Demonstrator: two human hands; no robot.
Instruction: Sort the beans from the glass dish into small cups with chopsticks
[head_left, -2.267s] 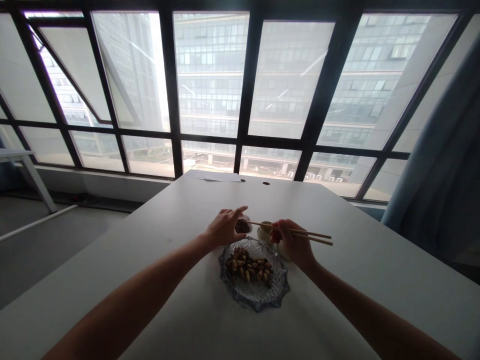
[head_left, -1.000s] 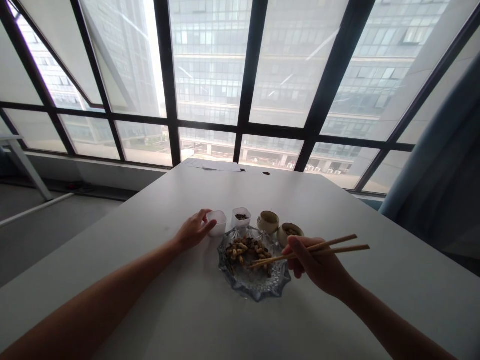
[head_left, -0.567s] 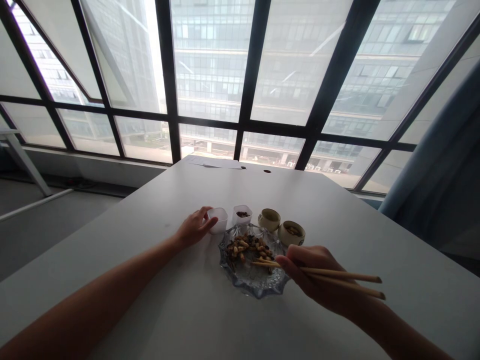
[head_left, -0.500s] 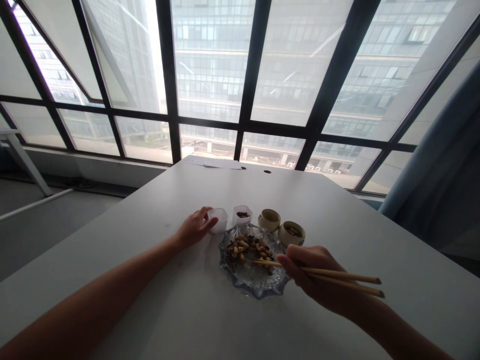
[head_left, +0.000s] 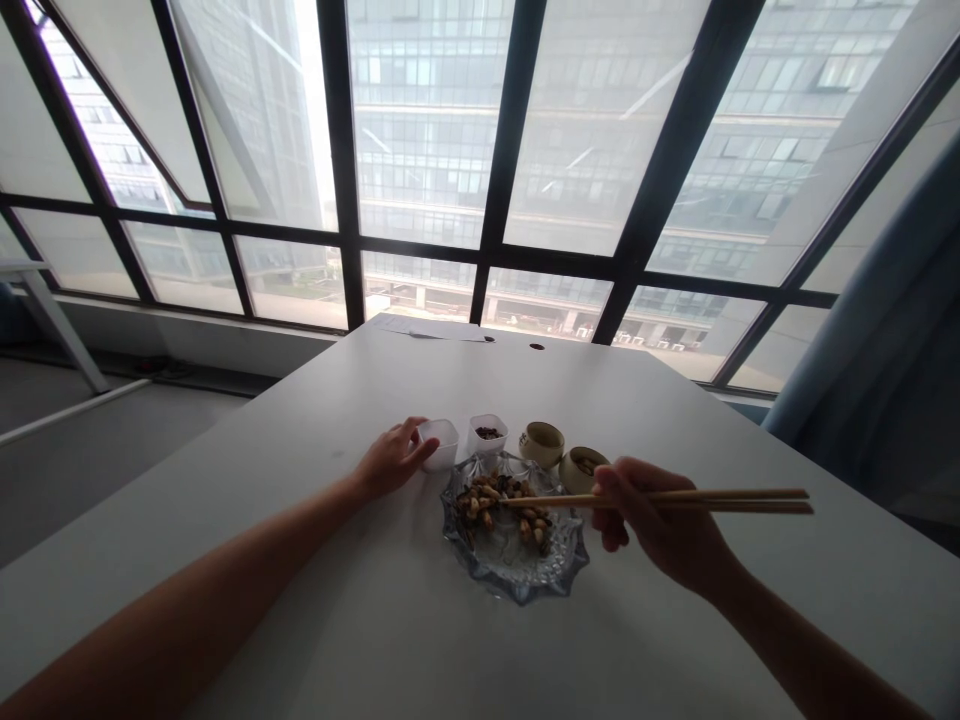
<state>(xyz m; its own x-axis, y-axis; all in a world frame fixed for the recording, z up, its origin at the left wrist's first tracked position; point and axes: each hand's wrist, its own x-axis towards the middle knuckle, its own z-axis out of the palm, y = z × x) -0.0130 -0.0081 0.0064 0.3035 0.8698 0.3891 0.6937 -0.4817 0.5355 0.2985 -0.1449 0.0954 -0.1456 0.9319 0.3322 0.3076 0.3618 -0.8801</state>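
Note:
My left hand grips the side of a translucent white cup, thumb over its front. In my right hand is a pair of wooden chopsticks, nearly level, their tips over the food pieces in a scalloped glass dish. Whether the tips pinch a piece is too small to tell. Behind the dish stand a second white cup with small dark bits and a greenish round cup. A similar round cup holding some pieces is partly hidden by my right hand.
The white table reaches to the large windows. Papers lie at its far edge near two dark holes. A blue curtain hangs at the right, and a white frame stands at the left.
My right hand has moved up and to the right, and the chopsticks have swung to nearly level, their tips now farther back over the food. My left hand stays on the white cup.

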